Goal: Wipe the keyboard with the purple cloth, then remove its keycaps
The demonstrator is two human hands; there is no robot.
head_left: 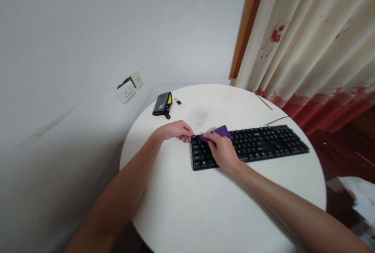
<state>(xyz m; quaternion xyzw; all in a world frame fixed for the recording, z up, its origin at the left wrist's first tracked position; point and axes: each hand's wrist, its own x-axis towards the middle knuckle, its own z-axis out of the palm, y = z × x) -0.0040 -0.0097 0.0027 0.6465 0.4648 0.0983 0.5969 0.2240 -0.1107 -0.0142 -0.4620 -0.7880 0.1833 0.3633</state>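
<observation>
A black keyboard (263, 143) lies across a round white table (205, 206). My right hand (222, 149) rests on the keyboard's left part, fingers closed on a purple cloth (221, 131) pressed against the upper left keys. At the keyboard's top left corner my left hand (177, 130) has its fingers curled and touching the edge; what they hold, if anything, is hidden.
A grey and yellow pouch (162, 104) and a small dark tool (178, 102) lie at the table's far side by the wall. A white wall socket (129, 89) sits on the wall. The keyboard cable (275, 120) runs toward patterned curtains (316, 50) on the right.
</observation>
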